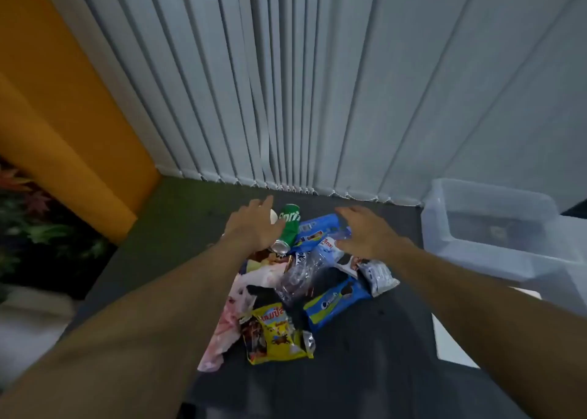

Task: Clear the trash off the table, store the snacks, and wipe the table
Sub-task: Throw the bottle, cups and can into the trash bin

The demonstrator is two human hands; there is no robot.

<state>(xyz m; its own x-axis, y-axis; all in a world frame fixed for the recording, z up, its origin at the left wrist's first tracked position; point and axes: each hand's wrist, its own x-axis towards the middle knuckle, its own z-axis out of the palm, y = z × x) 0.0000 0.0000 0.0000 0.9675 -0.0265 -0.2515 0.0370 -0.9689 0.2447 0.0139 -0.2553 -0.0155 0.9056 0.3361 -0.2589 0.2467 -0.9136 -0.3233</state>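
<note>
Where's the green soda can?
In the head view, the green can lies on its side at the far end of the snack pile on the table, between the left hand and a blue packet.

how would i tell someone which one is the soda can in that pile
Start at the dark table below the vertical blinds, where a heap of snack packets lies. At the heap's far end, just right of the left hand, the green Sprite can lies on its side. It alone is green and cylindrical among crinkled packets.
</note>
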